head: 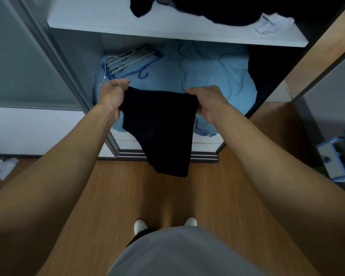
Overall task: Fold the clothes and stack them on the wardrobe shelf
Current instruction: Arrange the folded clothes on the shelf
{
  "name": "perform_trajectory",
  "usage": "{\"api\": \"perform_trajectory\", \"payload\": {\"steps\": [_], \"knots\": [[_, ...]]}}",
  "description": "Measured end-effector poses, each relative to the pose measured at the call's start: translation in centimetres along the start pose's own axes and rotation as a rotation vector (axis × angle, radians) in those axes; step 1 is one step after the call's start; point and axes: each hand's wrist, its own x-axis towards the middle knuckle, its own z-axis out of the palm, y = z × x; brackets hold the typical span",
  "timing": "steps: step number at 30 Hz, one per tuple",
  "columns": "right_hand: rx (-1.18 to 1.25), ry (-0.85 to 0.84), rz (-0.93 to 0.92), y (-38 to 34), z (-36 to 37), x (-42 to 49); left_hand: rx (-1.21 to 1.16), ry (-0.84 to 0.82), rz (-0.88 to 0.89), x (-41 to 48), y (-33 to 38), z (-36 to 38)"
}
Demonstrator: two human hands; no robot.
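A dark, nearly black garment [161,128] hangs in the air in front of the open wardrobe. My left hand [112,94] grips its upper left corner and my right hand [206,102] grips its upper right corner, so the top edge is stretched between them. The cloth tapers down to a narrow end above the floor. Above, the white wardrobe shelf [112,18] holds a heap of dark clothes [217,8] and a white piece of cloth [271,23] at its right end.
Below the shelf lies a light blue quilt [217,74] with a bundle of hangers [127,58] on it. The sliding door frame [54,62] stands left. A blue and white box [339,156] sits right on the wooden floor [167,196]; crumpled paper [5,167] lies left.
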Motion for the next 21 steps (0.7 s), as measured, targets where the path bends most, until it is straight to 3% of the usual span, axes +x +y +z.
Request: {"api": "perform_trajectory", "payload": {"steps": [3, 6, 11, 15, 18, 21], "knots": [[0.017, -0.1, -0.016, -0.3, -0.3, 0.1, -0.043, -0.01, -0.052, 0.4, -0.5, -0.6], [-0.099, -0.175, -0.019, 0.2, 0.0, 0.0, -0.035, -0.147, -0.07, 0.5, -0.5, -1.2], [-0.508, -0.176, -0.201, 1.2, 0.3, -0.1, 0.232, -0.294, -0.036, 1.4, 0.0, -2.1], [-0.678, -0.135, -0.325, 1.6, 0.1, 0.6, 0.543, -0.432, 0.004, 1.7, 1.0, -2.6], [-0.758, -0.133, -0.381, 1.5, -0.1, 0.7, 0.82, -0.436, 0.071, 2.0, 1.4, -2.5], [-0.87, -0.092, -0.456, 1.3, -0.3, 0.7, 0.898, -0.407, 0.119, 2.1, 1.6, -2.2]]}}
